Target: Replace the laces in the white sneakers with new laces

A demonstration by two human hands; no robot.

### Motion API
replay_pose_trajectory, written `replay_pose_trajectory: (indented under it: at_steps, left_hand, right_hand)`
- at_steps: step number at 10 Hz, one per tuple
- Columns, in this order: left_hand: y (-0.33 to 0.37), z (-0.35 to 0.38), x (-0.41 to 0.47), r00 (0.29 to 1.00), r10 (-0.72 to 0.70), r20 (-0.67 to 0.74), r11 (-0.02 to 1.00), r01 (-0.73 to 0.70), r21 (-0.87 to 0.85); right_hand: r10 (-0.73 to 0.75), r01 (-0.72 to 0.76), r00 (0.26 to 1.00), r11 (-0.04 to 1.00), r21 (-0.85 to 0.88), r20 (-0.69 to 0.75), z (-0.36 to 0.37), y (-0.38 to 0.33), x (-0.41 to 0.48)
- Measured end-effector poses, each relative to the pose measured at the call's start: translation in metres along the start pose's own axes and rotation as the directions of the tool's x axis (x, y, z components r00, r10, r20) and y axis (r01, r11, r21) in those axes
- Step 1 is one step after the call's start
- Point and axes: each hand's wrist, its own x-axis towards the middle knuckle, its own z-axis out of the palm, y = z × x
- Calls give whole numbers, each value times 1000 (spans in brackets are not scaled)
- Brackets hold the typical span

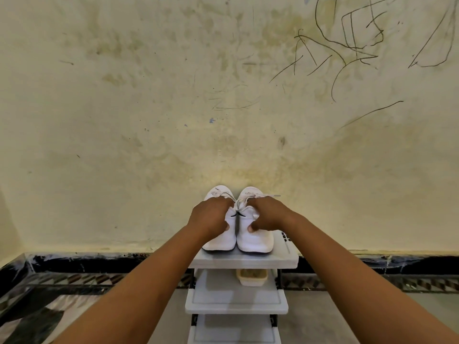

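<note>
Two white sneakers stand side by side on the top shelf of a grey rack (285, 259), heels toward me and toes at the wall. My left hand (211, 217) grips the left sneaker (222, 240) around its collar, thumb on the heel side. My right hand (269, 214) grips the right sneaker (255, 240) the same way. White laces (244, 201) run tangled between the two shoes just beyond my fingers, one end sticking out to the right. The tongues and eyelets are hidden under my hands.
The rack has lower shelves; a small cream container (252, 278) sits on the second one. A stained, scribbled yellow wall (223, 95) rises right behind the rack. A dark tiled skirting (74, 264) runs along the floor on both sides.
</note>
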Motion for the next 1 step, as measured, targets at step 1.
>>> replay_pose_trajectory:
  at_steps: [1]
  left_hand:
    - [3,0,-24,985,19,-174,998,-30,-64]
  right_hand:
    - [-55,68,968,997,44,-246,13,-6,-24]
